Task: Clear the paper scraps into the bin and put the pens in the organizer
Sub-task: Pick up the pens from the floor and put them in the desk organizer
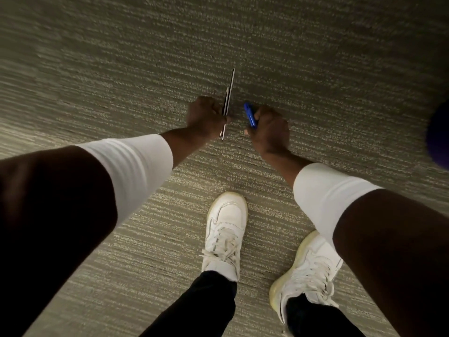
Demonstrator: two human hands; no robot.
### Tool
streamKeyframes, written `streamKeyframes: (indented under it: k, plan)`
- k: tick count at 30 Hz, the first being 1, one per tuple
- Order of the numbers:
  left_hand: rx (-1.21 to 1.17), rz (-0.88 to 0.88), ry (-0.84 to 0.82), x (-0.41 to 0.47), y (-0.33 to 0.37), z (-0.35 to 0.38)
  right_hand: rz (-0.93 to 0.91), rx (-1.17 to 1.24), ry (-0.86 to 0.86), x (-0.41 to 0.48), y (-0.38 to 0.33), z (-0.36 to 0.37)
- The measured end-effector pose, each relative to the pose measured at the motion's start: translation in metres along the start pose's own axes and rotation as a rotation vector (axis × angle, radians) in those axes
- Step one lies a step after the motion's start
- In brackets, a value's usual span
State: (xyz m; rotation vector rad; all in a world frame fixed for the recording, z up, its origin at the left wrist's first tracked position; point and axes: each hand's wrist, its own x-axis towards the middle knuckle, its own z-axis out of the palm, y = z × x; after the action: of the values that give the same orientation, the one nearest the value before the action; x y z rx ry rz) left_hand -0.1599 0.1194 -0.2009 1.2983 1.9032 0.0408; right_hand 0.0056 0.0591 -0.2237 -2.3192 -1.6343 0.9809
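Note:
My left hand is closed around thin dark and silver pens that stick out forward past the knuckles. My right hand is closed around a blue pen, whose blue end points up and to the left. Both hands hang above a grey-green carpet, close together, with a small gap between them. No paper scraps, bin or organizer appear in the head view.
Striped carpet fills the view. My two white sneakers stand below the hands. A blurred purple object sits at the right edge.

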Motion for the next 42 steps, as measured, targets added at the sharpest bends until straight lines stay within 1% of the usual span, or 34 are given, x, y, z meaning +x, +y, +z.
streamKeyframes:
  k: [4, 6, 8, 11, 14, 16, 19, 27, 31, 35, 38, 42]
  plan:
    - [0.013, -0.007, 0.004, -0.015, 0.003, -0.014, 0.000, -0.005, -0.042, -0.010, 0.001, -0.014]
    - [0.007, -0.003, -0.001, -0.027, 0.009, -0.021, 0.031, 0.029, -0.070, -0.023, 0.004, -0.030]
    - [0.033, 0.000, -0.040, -0.040, 0.019, -0.030, 0.073, 0.084, -0.086, -0.037, 0.007, -0.048]
    - [0.008, -0.027, -0.064, -0.066, 0.042, -0.048, 0.094, 0.145, -0.108, -0.065, 0.005, -0.087]
    - [0.057, -0.024, -0.117, -0.091, 0.068, -0.063, 0.126, 0.177, -0.147, -0.094, 0.000, -0.130]
    - [0.068, 0.001, -0.166, -0.112, 0.088, -0.074, 0.147, 0.181, -0.104, -0.114, -0.003, -0.156]
    - [0.068, 0.034, -0.184, -0.139, 0.114, -0.091, 0.171, 0.214, -0.004, -0.138, -0.009, -0.190]
    - [0.027, 0.139, -0.233, -0.218, 0.178, -0.142, 0.191, 0.322, 0.101, -0.199, -0.041, -0.293]
    - [-0.053, 0.166, -0.270, -0.260, 0.202, -0.168, 0.246, 0.368, 0.084, -0.231, -0.050, -0.330]
    - [-0.136, 0.212, -0.301, -0.301, 0.221, -0.193, 0.230, 0.436, 0.094, -0.259, -0.054, -0.363]
    - [-0.150, 0.240, -0.331, -0.329, 0.236, -0.212, 0.225, 0.466, 0.095, -0.281, -0.061, -0.395]
    - [-0.106, 0.243, -0.307, -0.361, 0.255, -0.234, 0.188, 0.472, 0.120, -0.311, -0.078, -0.452]
